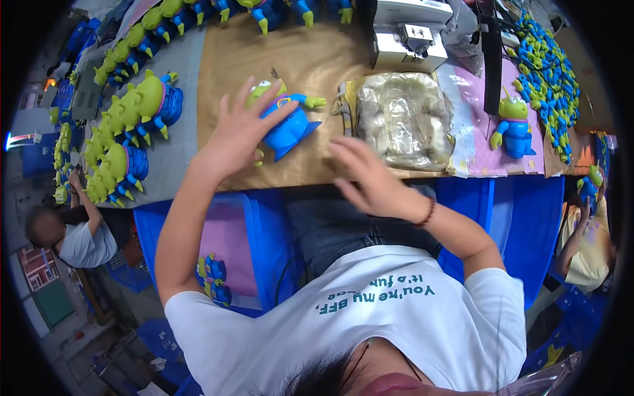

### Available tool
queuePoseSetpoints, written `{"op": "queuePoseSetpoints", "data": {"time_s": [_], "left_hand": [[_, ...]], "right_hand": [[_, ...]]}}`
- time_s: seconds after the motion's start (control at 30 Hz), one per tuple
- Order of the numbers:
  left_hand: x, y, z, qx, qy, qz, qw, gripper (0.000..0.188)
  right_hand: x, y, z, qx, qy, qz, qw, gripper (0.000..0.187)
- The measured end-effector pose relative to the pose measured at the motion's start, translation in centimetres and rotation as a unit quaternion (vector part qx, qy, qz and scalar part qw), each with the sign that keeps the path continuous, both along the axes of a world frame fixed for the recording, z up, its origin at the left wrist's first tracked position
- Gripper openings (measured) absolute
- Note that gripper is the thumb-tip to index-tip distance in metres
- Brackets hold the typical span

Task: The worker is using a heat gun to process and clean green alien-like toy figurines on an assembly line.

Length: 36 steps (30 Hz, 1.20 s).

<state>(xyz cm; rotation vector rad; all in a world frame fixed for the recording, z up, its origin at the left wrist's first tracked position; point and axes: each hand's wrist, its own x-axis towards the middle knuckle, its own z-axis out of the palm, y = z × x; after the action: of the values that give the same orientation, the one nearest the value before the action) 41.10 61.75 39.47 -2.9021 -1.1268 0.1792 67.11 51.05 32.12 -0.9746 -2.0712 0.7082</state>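
Note:
A green and blue toy alien figure (288, 129) lies tilted on the brown work surface in front of me. My left hand (241, 129) is over its head and left side, fingers stretched and spread, one lying toward its chest. That hand hides part of the figure's head and one arm. To the right of the figure is my right hand (370, 175), fingers apart with nothing in them, near the table's front edge. Just beyond it sits a mould-like block (404, 119) wrapped in clear plastic, with a hollow in its middle.
Rows of similar figures (148, 99) stand at the left and far edge. Another figure (515, 129) stands on pink sheeting at right, beside a heap of small blue and green parts (548, 86). A white device (413, 39) is behind the mould. Blue bins (264, 244) sit below; people work either side.

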Motion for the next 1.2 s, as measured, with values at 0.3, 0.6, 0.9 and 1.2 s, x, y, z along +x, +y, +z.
{"op": "queuePoseSetpoints", "data": {"time_s": [0.3, 0.6, 0.9, 1.2], "left_hand": [[2.4, 2.5, -2.4, -0.091, -0.003, 0.022, 0.996, 0.093], [2.0, 2.5, -3.5, -0.068, -0.057, 0.095, 0.991, 0.090], [1.7, 3.2, -4.1, -0.087, -0.071, 0.095, 0.989, 0.092], [1.8, 3.5, -4.1, -0.096, -0.048, 0.078, 0.991, 0.093]], "right_hand": [[-4.9, 1.9, -4.1, -0.087, 0.071, -0.034, 0.993, 0.063], [-6.4, 3.3, -4.7, -0.078, 0.128, -0.066, 0.986, 0.062], [-6.2, 4.0, -5.9, -0.043, 0.116, -0.075, 0.990, 0.060], [-4.6, 5.0, -4.8, 0.145, -0.163, -0.128, 0.967, 0.050]]}}
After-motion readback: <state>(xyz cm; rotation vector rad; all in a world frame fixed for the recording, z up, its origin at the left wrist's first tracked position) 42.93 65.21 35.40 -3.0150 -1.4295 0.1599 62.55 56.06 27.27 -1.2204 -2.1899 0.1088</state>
